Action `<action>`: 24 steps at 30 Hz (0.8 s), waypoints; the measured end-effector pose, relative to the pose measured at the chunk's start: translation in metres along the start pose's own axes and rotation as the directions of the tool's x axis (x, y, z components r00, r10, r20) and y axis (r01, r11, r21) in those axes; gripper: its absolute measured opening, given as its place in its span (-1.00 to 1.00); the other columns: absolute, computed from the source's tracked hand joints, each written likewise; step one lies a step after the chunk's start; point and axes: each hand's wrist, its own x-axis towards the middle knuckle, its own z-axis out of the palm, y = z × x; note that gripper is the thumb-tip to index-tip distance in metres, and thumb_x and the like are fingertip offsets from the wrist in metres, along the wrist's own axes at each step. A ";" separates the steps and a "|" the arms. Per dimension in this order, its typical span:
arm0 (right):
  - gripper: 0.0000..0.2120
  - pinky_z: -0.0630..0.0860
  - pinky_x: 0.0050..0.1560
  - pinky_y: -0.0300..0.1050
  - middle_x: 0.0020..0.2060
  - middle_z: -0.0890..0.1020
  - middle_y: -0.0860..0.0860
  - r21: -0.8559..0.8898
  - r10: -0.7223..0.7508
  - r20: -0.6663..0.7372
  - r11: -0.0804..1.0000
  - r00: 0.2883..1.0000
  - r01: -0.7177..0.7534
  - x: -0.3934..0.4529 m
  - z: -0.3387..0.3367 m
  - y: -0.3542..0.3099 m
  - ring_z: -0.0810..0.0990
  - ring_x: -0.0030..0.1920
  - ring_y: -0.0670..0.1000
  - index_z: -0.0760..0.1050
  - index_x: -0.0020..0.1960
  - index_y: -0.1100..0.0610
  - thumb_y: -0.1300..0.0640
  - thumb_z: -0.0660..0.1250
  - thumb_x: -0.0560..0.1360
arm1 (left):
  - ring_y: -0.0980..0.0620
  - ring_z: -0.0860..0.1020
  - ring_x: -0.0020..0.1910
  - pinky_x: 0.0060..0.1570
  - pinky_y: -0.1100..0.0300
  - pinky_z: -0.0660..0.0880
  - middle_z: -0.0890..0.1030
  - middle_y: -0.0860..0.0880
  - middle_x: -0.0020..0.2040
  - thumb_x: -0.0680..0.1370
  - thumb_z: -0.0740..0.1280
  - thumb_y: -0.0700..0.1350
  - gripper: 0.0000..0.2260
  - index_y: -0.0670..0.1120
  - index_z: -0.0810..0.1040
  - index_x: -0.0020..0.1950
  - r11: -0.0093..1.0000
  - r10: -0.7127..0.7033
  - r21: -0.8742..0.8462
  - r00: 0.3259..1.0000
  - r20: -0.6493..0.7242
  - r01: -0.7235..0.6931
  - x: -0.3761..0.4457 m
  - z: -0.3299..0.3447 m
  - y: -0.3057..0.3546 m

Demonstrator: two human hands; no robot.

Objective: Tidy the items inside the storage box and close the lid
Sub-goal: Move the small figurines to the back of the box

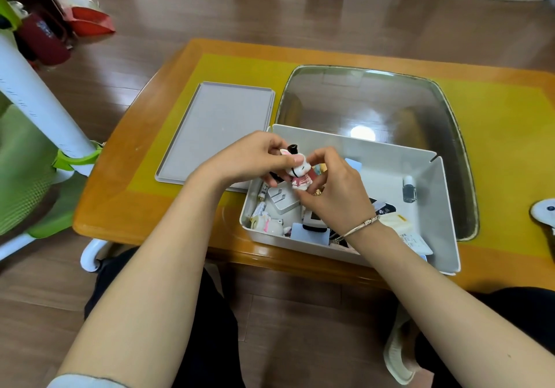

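Both hands [255, 156] [333, 189] pinch white rabbit figurine [300, 174] above cluttered storage box [390, 159]

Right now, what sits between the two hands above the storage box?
In the head view, a small rabbit figurine, pinched by the left hand and right hand over the storage box.

Lid [216, 129] left of storage box [444, 207], tray [375, 99] behind, charger [282, 200] and perhaps batteries [259, 207] inside

Steel tray [420, 108] on table [126, 195]; green chair [27, 177] beside.
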 end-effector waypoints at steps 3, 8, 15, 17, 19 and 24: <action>-0.62 0.55 -0.17 -0.12 -0.09 0.58 0.01 0.023 -0.011 -0.036 1.000 0.999 0.011 0.001 0.001 -0.001 0.59 -0.18 0.01 0.41 0.05 0.07 0.18 0.50 0.33 | 0.10 0.65 -0.22 -0.22 0.18 0.61 0.68 -0.08 -0.11 0.50 0.42 -0.06 -0.75 -0.20 0.58 0.07 0.999 0.032 0.038 0.999 -0.011 -0.032 0.000 0.000 0.000; -0.56 0.55 -0.18 -0.26 -0.05 0.60 -0.04 0.093 -0.016 0.046 0.996 0.999 0.012 0.000 -0.001 0.003 0.61 -0.24 -0.14 0.40 0.19 0.05 0.26 0.44 0.38 | 0.16 0.60 -0.25 -0.26 0.25 0.54 0.65 -0.06 -0.13 0.56 0.34 -0.04 -0.81 -0.16 0.57 0.03 0.994 0.068 0.092 0.988 -0.140 -0.055 -0.001 -0.005 -0.003; -0.73 0.55 -0.02 -0.12 -0.15 0.61 -0.08 -0.064 0.007 0.486 0.998 0.874 0.028 0.002 0.016 -0.002 0.59 -0.14 -0.09 0.52 0.10 0.05 0.08 0.43 0.42 | -0.04 0.65 -0.16 -0.01 -0.04 0.59 0.64 -0.09 -0.16 0.49 0.39 -0.01 -0.74 -0.19 0.55 0.01 1.000 0.008 -0.006 0.908 -0.420 -0.012 -0.001 -0.027 -0.011; -0.70 0.53 0.05 -0.08 -0.06 0.61 -0.07 -0.196 0.011 0.603 0.971 0.797 0.136 0.002 0.029 -0.007 0.57 -0.06 -0.06 0.50 0.16 0.04 0.05 0.40 0.44 | -0.14 0.64 -0.14 0.00 -0.12 0.58 0.63 -0.17 -0.14 0.49 0.39 -0.04 -0.75 -0.21 0.56 0.02 0.999 0.009 -0.040 0.906 -0.422 -0.029 -0.003 -0.030 -0.010; -0.68 0.52 0.09 -0.04 0.02 0.60 -0.04 -0.261 0.035 0.651 0.948 0.758 0.181 0.005 0.039 -0.010 0.55 0.01 -0.02 0.47 0.21 0.04 0.05 0.36 0.47 | -0.15 0.63 -0.16 -0.02 -0.13 0.59 0.61 -0.23 -0.10 0.50 0.38 -0.06 -0.75 -0.23 0.55 0.04 0.997 0.013 -0.058 0.904 -0.427 -0.042 -0.005 -0.031 -0.009; -0.62 0.52 0.07 -0.06 0.11 0.58 0.01 -0.343 0.047 0.707 0.896 0.705 0.283 0.018 0.046 -0.013 0.55 0.09 0.05 0.42 0.28 0.01 -0.04 0.29 0.49 | -0.02 0.60 -0.26 -0.07 -0.02 0.60 0.60 -0.16 -0.13 0.54 0.35 -0.03 -0.73 -0.22 0.49 0.07 1.000 0.017 0.004 0.903 -0.430 -0.017 -0.006 -0.029 -0.009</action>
